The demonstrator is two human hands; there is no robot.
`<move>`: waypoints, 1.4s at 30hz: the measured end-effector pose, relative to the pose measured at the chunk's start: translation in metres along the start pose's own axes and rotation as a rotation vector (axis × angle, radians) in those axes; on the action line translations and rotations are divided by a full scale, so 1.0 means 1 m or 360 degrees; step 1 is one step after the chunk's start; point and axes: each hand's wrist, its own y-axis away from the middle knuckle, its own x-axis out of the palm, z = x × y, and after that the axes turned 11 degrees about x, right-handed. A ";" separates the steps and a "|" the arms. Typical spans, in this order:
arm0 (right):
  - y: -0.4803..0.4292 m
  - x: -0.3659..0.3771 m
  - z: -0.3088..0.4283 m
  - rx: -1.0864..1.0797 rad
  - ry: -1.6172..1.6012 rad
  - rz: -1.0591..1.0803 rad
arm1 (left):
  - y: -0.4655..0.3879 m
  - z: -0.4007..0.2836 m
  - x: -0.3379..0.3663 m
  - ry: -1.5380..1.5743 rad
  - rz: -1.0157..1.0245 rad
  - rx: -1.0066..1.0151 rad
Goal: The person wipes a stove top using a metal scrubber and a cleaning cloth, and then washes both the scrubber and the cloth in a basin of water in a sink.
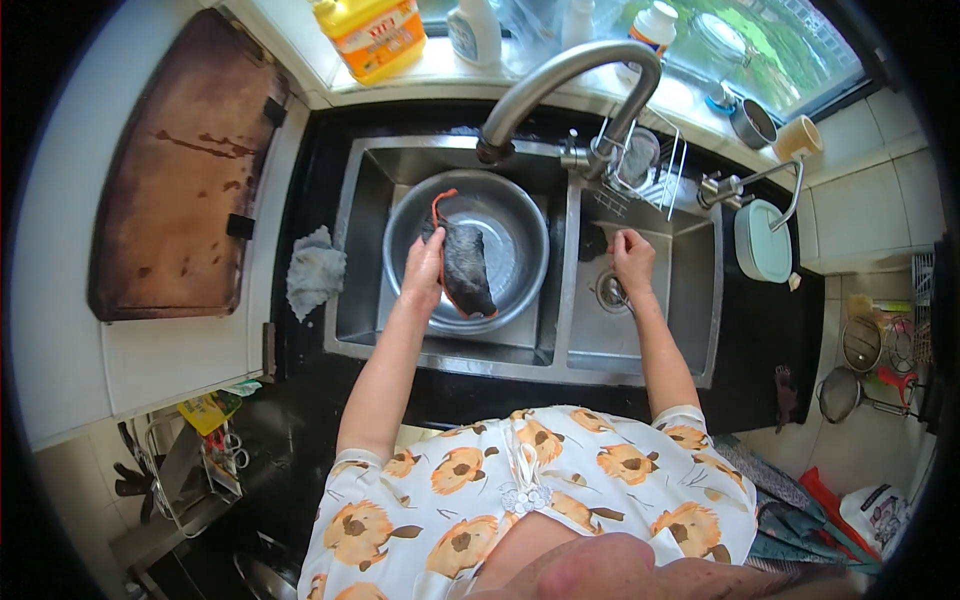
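Note:
My left hand grips a dark grey cloth piece with orange edging, perhaps a mitt or scrubbing cloth. An orange cord loop sticks up from its top end. This piece is held over a round metal basin standing in the left sink bowl. Over the right sink bowl, my right hand has its fingers curled in, and nothing shows in them. A dark patch or item lies beside that hand, its kind unclear. Below the hand is the drain strainer.
A curved faucet arches above the basin. A wet grey rag lies left of the sink. Behind the sink are a wire rack, bottles and a yellow jug. A smaller tap and a pale green container are at right.

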 end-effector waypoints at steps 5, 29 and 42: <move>-0.033 0.019 -0.098 -0.0213 0.0896 0.0183 | 0.023 0.013 0.027 -0.0239 0.0073 -0.0201; -0.002 -0.049 -0.084 0.0145 -0.0172 0.1056 | 0.101 0.056 0.048 -0.1695 0.1033 0.0107; -0.002 -0.051 -0.102 -0.0372 0.0785 0.0097 | 0.228 0.036 0.008 -0.1812 0.0403 0.0854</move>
